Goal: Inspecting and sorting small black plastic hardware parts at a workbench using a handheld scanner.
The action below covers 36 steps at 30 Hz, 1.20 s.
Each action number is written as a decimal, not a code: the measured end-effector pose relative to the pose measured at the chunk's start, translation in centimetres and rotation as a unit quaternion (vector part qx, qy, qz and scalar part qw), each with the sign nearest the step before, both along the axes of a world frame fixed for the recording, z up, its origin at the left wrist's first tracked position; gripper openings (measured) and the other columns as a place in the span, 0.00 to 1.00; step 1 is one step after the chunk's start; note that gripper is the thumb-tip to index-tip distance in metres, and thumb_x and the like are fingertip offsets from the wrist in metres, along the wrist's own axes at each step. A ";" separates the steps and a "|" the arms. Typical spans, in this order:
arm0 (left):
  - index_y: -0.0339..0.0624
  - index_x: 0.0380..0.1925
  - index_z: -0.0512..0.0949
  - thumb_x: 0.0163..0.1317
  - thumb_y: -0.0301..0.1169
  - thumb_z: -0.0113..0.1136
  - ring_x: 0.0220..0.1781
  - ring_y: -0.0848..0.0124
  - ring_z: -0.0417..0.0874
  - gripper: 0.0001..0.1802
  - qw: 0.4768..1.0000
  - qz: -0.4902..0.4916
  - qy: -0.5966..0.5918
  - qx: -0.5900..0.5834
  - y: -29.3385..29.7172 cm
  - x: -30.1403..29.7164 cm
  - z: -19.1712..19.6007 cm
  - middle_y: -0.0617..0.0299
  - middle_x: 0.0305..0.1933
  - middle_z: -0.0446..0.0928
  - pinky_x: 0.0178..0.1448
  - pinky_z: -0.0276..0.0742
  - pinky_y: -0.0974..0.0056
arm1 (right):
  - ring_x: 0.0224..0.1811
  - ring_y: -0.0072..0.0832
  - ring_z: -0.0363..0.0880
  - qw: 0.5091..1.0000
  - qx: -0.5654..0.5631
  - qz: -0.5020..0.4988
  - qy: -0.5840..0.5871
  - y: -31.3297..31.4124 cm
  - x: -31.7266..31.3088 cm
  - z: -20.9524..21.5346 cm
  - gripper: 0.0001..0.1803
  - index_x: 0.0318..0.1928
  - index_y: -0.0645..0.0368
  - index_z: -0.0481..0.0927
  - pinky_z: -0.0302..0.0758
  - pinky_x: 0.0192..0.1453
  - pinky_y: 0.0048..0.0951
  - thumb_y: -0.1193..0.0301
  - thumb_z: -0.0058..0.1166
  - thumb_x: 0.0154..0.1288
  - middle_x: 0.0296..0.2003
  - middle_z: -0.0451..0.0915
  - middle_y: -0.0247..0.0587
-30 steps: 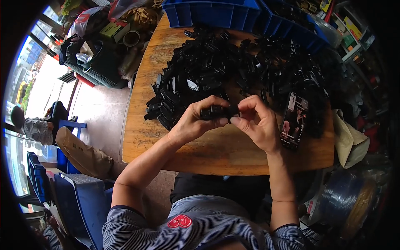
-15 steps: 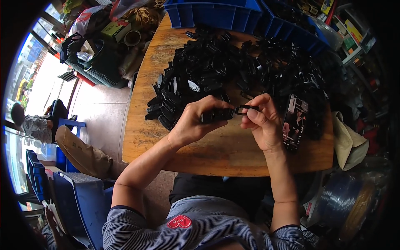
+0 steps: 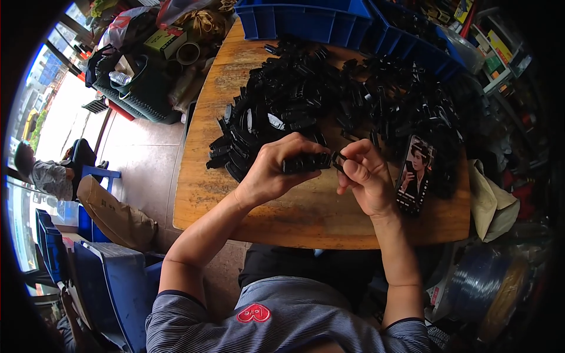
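Observation:
My left hand point(image 3: 272, 170) is closed around several black plastic pieces point(image 3: 306, 163) lined up side by side over the table's near half. Just to its right, my right hand point(image 3: 369, 176) pinches a small black plastic part point(image 3: 338, 160) between thumb and forefinger. This part is close to the end of the held pieces; whether they touch I cannot tell. Beyond both hands spreads a large heap of similar black parts point(image 3: 306, 88). What exact kind they are does not show.
A phone point(image 3: 415, 175) with a lit screen leans at the heap's right side. Blue plastic bins point(image 3: 306, 22) stand along the far edge of the wooden table point(image 3: 206, 200). Beige cloth point(image 3: 491, 200) hangs by the right edge. A person point(image 3: 53, 173) sits at the far left.
My right fingers have turned the small black part from lying sideways to a slant and curled more. My left hand has barely moved. The picture on the phone has changed.

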<state>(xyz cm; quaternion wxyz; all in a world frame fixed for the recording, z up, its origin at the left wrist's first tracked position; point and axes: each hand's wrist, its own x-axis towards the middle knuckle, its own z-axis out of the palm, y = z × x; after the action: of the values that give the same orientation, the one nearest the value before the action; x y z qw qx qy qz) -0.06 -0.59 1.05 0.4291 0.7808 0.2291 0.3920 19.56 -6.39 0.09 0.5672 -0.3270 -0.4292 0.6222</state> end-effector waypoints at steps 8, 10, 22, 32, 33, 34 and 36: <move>0.39 0.41 0.78 0.48 0.24 0.67 0.34 0.67 0.80 0.18 0.998 0.000 0.021 0.067 -0.1 -0.1 0.1 0.59 0.33 0.76 0.37 0.74 0.66 | 0.21 0.19 0.72 0.998 -0.039 0.047 0.004 0.2 0.1 -0.9 0.11 0.37 0.56 0.72 0.72 0.22 0.21 0.66 0.59 0.60 0.23 0.72 0.29; 0.38 0.41 0.78 0.47 0.23 0.67 0.36 0.67 0.80 0.18 0.998 -0.004 0.028 0.063 -0.1 -0.2 -0.1 0.59 0.35 0.77 0.39 0.75 0.66 | 0.21 0.19 0.73 0.997 -0.059 0.057 0.000 0.2 0.1 -1.0 0.12 0.38 0.56 0.72 0.73 0.22 0.21 0.65 0.59 0.60 0.24 0.72 0.29; 0.31 0.45 0.73 0.51 0.25 0.67 0.35 0.70 0.81 0.21 0.932 -0.080 -0.053 -0.350 -0.5 1.9 -0.3 0.58 0.35 0.79 0.41 0.80 0.66 | 0.33 0.12 0.67 0.982 0.019 -0.067 -0.178 0.6 -0.8 -0.5 0.16 0.44 0.59 0.72 0.68 0.36 0.16 0.61 0.54 0.64 0.34 0.71 0.28; 0.35 0.40 0.76 0.59 0.26 0.57 0.38 0.69 0.81 0.10 0.906 -0.100 -0.138 -0.387 11.6 12.9 5.5 0.58 0.36 0.79 0.43 0.79 0.67 | 0.45 0.38 0.68 0.652 0.203 -0.253 -0.685 1.5 3.1 -2.5 0.19 0.44 0.59 0.75 0.67 0.50 0.35 0.72 0.61 0.49 0.41 0.72 0.38; 0.37 0.43 0.76 0.58 0.27 0.59 0.40 0.74 0.81 0.13 0.985 -0.094 0.127 -0.070 14.4 15.0 7.3 0.60 0.36 0.80 0.47 0.78 0.68 | 0.45 0.37 0.66 0.657 0.189 -0.241 -0.689 1.4 3.2 -2.8 0.19 0.43 0.58 0.75 0.66 0.50 0.34 0.73 0.62 0.47 0.40 0.70 0.37; 0.39 0.46 0.75 0.56 0.27 0.62 0.41 0.76 0.80 0.16 0.993 -0.111 0.033 -0.017 17.7 18.0 7.1 0.62 0.36 0.81 0.48 0.77 0.70 | 0.43 0.37 0.67 0.651 0.198 -0.242 -0.691 1.5 2.7 -3.2 0.17 0.39 0.58 0.75 0.66 0.49 0.34 0.74 0.62 0.46 0.38 0.70 0.38; 0.37 0.46 0.74 0.51 0.30 0.67 0.43 0.73 0.80 0.22 0.979 -0.032 -0.053 0.195 23.6 22.4 8.9 0.57 0.42 0.79 0.48 0.75 0.66 | 0.42 0.37 0.68 0.661 0.223 -0.228 -0.679 1.4 1.7 -3.4 0.16 0.38 0.59 0.75 0.67 0.49 0.34 0.76 0.62 0.46 0.37 0.70 0.39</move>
<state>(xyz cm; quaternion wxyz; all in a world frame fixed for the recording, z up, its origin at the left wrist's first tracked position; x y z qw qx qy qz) 22.30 23.06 9.91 0.2921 0.8348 0.0997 0.4558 21.23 -5.00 -3.33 0.2986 -0.6102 -0.7329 -0.0359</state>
